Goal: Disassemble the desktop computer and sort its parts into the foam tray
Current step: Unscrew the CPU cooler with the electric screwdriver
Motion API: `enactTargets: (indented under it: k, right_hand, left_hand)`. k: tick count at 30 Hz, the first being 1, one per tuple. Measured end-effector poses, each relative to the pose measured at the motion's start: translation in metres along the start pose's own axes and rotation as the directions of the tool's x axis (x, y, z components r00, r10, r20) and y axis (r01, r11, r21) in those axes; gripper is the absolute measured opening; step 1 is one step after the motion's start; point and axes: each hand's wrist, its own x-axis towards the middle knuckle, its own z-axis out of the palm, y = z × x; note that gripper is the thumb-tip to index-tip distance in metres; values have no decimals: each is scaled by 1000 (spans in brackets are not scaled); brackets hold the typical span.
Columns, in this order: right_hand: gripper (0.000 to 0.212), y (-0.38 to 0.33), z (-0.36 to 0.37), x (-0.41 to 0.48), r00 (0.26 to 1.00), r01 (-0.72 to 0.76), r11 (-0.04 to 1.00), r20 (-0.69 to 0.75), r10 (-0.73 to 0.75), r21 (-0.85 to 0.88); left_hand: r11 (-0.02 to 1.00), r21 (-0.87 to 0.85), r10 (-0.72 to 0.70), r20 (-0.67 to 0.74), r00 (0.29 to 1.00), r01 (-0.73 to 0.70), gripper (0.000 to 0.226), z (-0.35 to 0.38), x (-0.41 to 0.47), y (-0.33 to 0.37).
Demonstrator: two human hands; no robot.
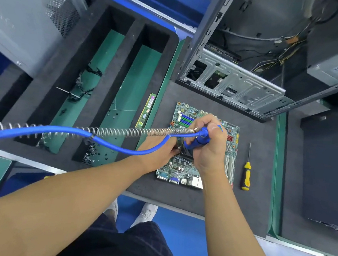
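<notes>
Bare forearms reach forward. Left, the foam tray holds cables and screws. The left hand rests on the motherboard, its grip hidden; the right hand grips a blue power screwdriver over it. Right, a yellow screwdriver lies on the tabletop.

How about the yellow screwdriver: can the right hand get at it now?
Probably not right away: the right hand grips the blue powered screwdriver over the motherboard. The yellow screwdriver lies beside the board, nothing between, so freeing the hand should suffice.
</notes>
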Motion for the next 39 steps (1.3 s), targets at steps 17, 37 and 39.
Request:
enactTargets:
  k: [17, 37, 39]
  right_hand:
    - [19, -1, 1, -1, 1000, -7, 999, 27, 8, -36]
    - [24, 0, 3, 0, 999, -27, 999, 23, 28, -23]
    - [24, 1, 4, -1, 1000, -18, 999, 18, 19, -30]
  left_hand:
    - [999, 38, 16, 10, 1000, -16, 25, -8, -5, 2]
    - [966, 242, 85, 39, 996, -92, 36, -3, -5, 0]
    - [974, 214, 59, 59, 996, -71, 38, -4, -4, 0]
